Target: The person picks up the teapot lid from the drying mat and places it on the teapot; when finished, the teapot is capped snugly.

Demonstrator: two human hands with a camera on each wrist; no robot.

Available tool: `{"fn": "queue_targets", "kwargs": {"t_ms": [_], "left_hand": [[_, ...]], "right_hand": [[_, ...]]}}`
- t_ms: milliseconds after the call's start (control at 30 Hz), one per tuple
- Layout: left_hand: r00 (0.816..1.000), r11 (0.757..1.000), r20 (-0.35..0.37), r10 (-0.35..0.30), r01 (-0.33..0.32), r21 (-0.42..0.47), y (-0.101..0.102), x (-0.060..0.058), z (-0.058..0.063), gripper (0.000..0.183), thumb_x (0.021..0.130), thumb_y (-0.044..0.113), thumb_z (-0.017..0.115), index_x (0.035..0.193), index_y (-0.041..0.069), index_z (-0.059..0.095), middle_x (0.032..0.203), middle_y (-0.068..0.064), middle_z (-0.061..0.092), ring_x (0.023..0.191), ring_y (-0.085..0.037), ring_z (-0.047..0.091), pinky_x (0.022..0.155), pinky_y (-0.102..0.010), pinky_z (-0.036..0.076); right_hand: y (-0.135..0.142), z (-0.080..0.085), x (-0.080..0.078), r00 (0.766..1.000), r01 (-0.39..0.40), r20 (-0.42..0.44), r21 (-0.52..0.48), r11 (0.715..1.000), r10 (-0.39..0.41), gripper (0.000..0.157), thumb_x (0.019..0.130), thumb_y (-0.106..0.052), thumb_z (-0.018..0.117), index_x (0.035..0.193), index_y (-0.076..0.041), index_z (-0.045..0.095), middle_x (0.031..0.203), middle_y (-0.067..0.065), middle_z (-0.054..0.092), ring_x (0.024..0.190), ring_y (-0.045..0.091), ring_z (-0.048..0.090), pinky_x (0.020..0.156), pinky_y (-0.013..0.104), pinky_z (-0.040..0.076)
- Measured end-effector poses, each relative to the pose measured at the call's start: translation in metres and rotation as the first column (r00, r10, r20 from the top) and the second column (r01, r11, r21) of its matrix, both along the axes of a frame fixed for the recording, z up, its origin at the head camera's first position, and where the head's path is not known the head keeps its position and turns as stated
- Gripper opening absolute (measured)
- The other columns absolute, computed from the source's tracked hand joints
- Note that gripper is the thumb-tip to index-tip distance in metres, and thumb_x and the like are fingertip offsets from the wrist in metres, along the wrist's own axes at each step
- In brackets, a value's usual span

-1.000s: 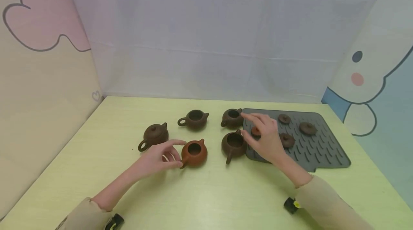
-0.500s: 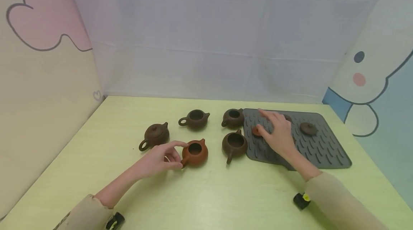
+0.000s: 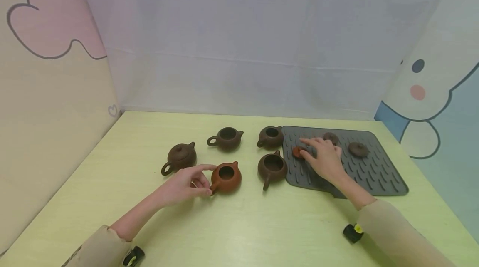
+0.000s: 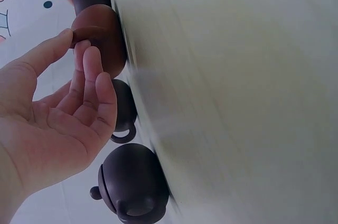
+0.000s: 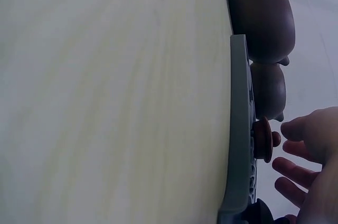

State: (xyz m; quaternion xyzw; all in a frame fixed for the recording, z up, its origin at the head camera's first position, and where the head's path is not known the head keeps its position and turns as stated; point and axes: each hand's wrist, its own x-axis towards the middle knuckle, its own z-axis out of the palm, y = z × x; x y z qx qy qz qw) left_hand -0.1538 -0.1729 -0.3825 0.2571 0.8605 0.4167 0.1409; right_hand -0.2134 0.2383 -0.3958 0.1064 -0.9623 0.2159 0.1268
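My left hand (image 3: 184,184) pinches the handle of a small reddish-brown clay teapot (image 3: 226,179), which stands lidless on the table. In the left wrist view, thumb and fingertips meet at that handle (image 4: 88,33). Over the grey mat, my right hand (image 3: 324,159) hovers with relaxed, spread fingers beside a small red teapot lid (image 3: 297,152). The right wrist view has the lid's round knob (image 5: 276,139) close to my fingertips, with a slight gap between them. Two dark lids (image 3: 331,137) (image 3: 358,149) lie farther back on the mat.
A dark teapot (image 3: 181,155) at the left wears its lid. Three dark lidless teapots (image 3: 228,139) (image 3: 271,137) (image 3: 272,169) stand in the middle, two of them beside the grey ridged mat (image 3: 378,175). A pale curtain (image 3: 243,50) closes off the back.
My right hand has moved rightward from above the dark lidless teapots to the red lid on the mat, and its fingers have lowered. The left hand stays at the reddish teapot.
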Motion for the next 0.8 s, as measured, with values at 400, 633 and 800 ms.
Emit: {"fn": "queue_targets", "kwargs": {"t_ms": [400, 633, 800], "left_hand": [[1.000, 1.000, 0.030, 0.010, -0.010, 0.012, 0.0009, 0.0008, 0.0006, 0.060, 0.088, 0.017, 0.075, 0.142, 0.011, 0.049, 0.088, 0.002, 0.073, 0.079, -0.007, 0.067, 0.076, -0.022, 0.054], [0.999, 1.000, 0.035, 0.008, -0.009, 0.012, 0.0017, -0.0002, -0.0008, 0.060, 0.088, 0.017, 0.075, 0.142, 0.011, 0.048, 0.088, 0.002, 0.073, 0.079, -0.007, 0.067, 0.076, -0.022, 0.053], [0.999, 1.000, 0.033, 0.008, -0.008, 0.012, 0.0003, -0.0012, -0.0025, 0.060, 0.088, 0.018, 0.075, 0.141, 0.012, 0.048, 0.087, 0.002, 0.072, 0.080, -0.007, 0.067, 0.076, -0.022, 0.053]], "right_hand": [[-0.0008, -0.0026, -0.0070, 1.000, 0.027, 0.009, 0.003, 1.000, -0.027, 0.024, 0.096, -0.022, 0.065, 0.116, -0.014, 0.073, 0.119, 0.018, 0.067, 0.114, 0.043, 0.050, 0.093, 0.064, 0.025], [-0.0005, -0.0055, -0.0086, 0.999, 0.037, -0.001, -0.022, 0.999, -0.037, 0.021, 0.095, -0.022, 0.067, 0.111, -0.013, 0.074, 0.117, 0.018, 0.066, 0.112, 0.042, 0.049, 0.094, 0.064, 0.024], [-0.0013, -0.0073, -0.0085, 0.998, 0.046, -0.039, -0.054, 0.997, -0.048, 0.020, 0.094, -0.024, 0.068, 0.108, -0.012, 0.075, 0.115, 0.018, 0.066, 0.111, 0.041, 0.049, 0.096, 0.066, 0.023]]}}
